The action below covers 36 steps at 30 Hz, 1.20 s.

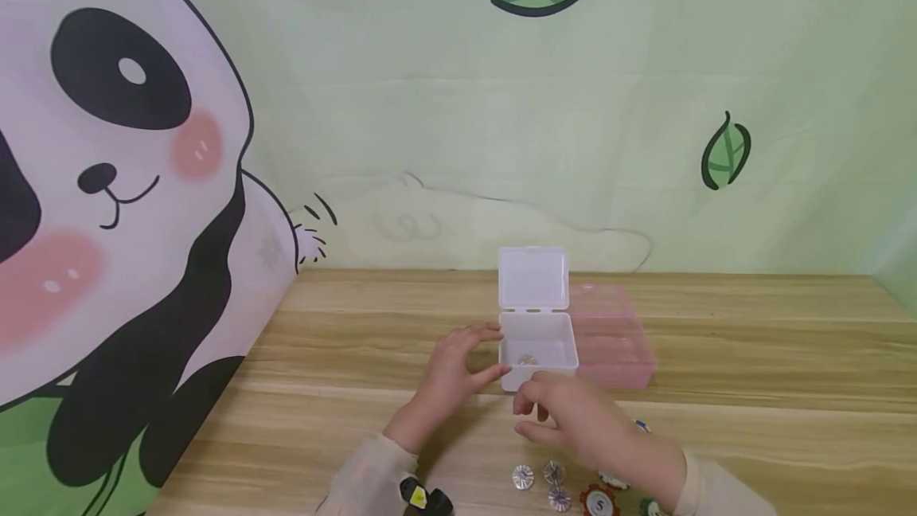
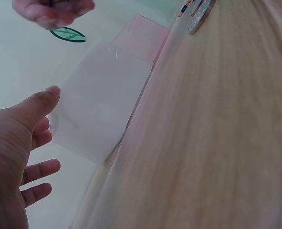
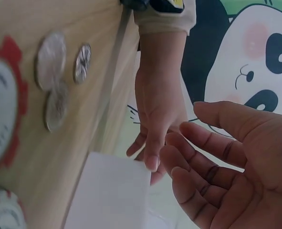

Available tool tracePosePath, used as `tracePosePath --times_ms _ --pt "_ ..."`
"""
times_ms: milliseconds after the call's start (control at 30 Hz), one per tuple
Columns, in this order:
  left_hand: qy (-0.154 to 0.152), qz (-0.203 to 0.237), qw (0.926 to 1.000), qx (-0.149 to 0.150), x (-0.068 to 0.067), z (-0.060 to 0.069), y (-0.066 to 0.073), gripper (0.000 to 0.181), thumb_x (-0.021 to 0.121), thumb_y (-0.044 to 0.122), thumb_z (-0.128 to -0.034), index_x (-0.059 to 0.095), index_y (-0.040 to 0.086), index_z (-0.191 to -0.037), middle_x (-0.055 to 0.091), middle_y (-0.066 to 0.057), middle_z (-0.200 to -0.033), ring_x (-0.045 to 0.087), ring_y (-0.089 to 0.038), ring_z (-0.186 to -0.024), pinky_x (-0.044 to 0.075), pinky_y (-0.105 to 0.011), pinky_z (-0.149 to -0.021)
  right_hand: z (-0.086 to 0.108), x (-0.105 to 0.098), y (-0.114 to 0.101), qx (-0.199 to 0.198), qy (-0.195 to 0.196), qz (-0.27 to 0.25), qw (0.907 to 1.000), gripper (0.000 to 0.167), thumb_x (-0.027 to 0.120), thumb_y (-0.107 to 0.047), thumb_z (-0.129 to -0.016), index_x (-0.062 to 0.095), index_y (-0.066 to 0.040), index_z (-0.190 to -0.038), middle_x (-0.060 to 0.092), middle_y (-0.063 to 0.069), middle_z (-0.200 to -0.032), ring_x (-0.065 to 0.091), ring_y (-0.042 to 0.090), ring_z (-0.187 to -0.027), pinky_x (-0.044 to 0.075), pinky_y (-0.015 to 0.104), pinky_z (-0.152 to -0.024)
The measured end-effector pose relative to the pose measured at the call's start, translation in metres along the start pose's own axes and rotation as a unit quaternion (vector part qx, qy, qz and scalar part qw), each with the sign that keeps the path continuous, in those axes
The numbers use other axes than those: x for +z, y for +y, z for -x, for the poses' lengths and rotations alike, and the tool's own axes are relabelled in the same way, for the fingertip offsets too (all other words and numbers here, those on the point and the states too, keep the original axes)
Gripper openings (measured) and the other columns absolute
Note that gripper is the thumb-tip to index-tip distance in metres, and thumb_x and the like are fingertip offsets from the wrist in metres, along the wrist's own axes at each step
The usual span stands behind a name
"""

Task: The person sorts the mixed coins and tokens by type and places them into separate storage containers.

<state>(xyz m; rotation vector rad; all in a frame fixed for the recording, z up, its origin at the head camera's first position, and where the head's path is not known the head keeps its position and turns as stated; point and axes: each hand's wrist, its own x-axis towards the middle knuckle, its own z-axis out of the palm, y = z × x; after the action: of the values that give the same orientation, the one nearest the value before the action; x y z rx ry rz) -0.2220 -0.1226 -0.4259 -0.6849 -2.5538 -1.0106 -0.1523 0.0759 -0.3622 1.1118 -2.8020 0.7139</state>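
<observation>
A small white plastic box (image 1: pixel 539 378) stands on the table with its lid raised at the back. One round coin-like disc (image 1: pixel 528 360) lies inside it. My left hand (image 1: pixel 450 377) touches the box's left side, thumb at the front corner, fingers farther back. Just in front of the box hovers my right hand (image 1: pixel 583 420), its fingers loosely bent and nothing visible between them. Below it on the table are a few shiny silver discs (image 1: pixel 523 477). A red-edged poker chip (image 1: pixel 598 502) lies beside them, with more chips partly hidden by my right arm.
A translucent pink box (image 1: pixel 616 357) stands against the right side of the white one. The wooden table (image 1: pixel 344 357) ends at a green backdrop (image 1: pixel 401 102) with a panda print on the left. A black strap with a yellow mark (image 1: pixel 426 496) is at my left sleeve.
</observation>
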Motion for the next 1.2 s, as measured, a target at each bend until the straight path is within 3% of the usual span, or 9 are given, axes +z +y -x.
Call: tracePosePath --times_ms 200,433,733,1200 --pt "0.003 0.003 1.0 0.005 0.001 0.0 -0.001 0.042 0.078 0.026 -0.0786 0.065 0.012 -0.116 0.064 -0.003 -0.129 0.058 -0.025 -0.12 0.043 -0.046 -0.104 0.009 0.011 -0.003 0.004 -0.03 0.002 0.9995 0.012 0.072 -0.023 -0.083 0.066 -0.015 -0.089 0.061 -0.01 -0.08 0.048 -0.004 -0.064 0.042 0.016 -0.057" --pt "0.005 0.01 0.9999 0.007 0.002 0.001 -0.002 0.041 0.078 0.026 -0.0787 0.065 0.012 -0.115 0.064 -0.004 -0.129 0.058 -0.024 -0.12 0.043 -0.046 -0.104 0.014 0.025 0.0 -0.014 -0.036 0.027 0.9989 0.015 0.075 -0.024 -0.078 0.067 -0.016 -0.086 0.062 -0.01 -0.08 0.052 0.0 -0.07 0.047 0.021 -0.062" --pt "0.002 0.007 0.9999 0.009 0.001 0.001 -0.002 0.042 0.077 0.027 -0.0793 0.065 0.012 -0.116 0.064 -0.005 -0.13 0.058 -0.025 -0.12 0.044 -0.045 -0.104 0.016 0.035 0.004 -0.027 -0.062 0.022 0.9975 0.013 0.073 -0.028 -0.081 0.067 -0.018 -0.088 0.058 -0.012 -0.083 0.046 -0.004 -0.07 0.046 0.019 -0.064" --pt "0.011 0.007 0.9997 0.019 0.001 0.001 -0.001 0.04 0.078 0.026 -0.0786 0.066 0.011 -0.114 0.065 -0.004 -0.128 0.059 -0.023 -0.118 0.046 -0.042 -0.101 0.017 0.047 0.01 -0.036 -0.058 0.049 0.9965 0.016 0.077 -0.026 -0.077 0.066 -0.018 -0.084 0.055 -0.01 -0.082 0.047 -0.002 -0.069 0.046 0.019 -0.064"
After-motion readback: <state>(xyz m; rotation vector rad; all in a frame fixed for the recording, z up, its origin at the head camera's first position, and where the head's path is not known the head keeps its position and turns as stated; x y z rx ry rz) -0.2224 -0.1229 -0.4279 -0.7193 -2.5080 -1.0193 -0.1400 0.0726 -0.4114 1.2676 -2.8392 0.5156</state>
